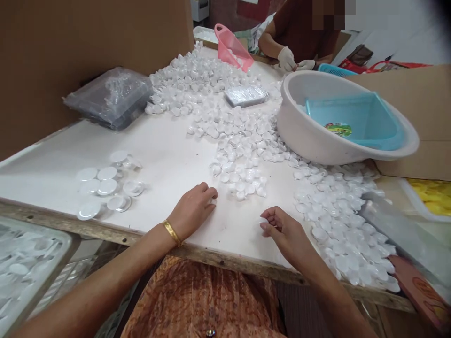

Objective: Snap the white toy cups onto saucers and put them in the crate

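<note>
My left hand, with a gold bangle at its wrist, is low over the white table. Its fingers are curled in, and a bit of a small white plastic piece shows between the fingertips. Thumb and fingers of my right hand pinch another small white plastic piece near the table's front edge. Just beyond both hands lies a loose spread of small white plastic pieces. More white pieces lie to the right of my right hand. Several round white discs sit apart on the left.
A large white basin holding a blue scoop stands at the right. Farther back are a wrapped clear stack, a pink scoop and a gloved co-worker. Plastic-wrapped trays are by the cardboard; a crate is lower left.
</note>
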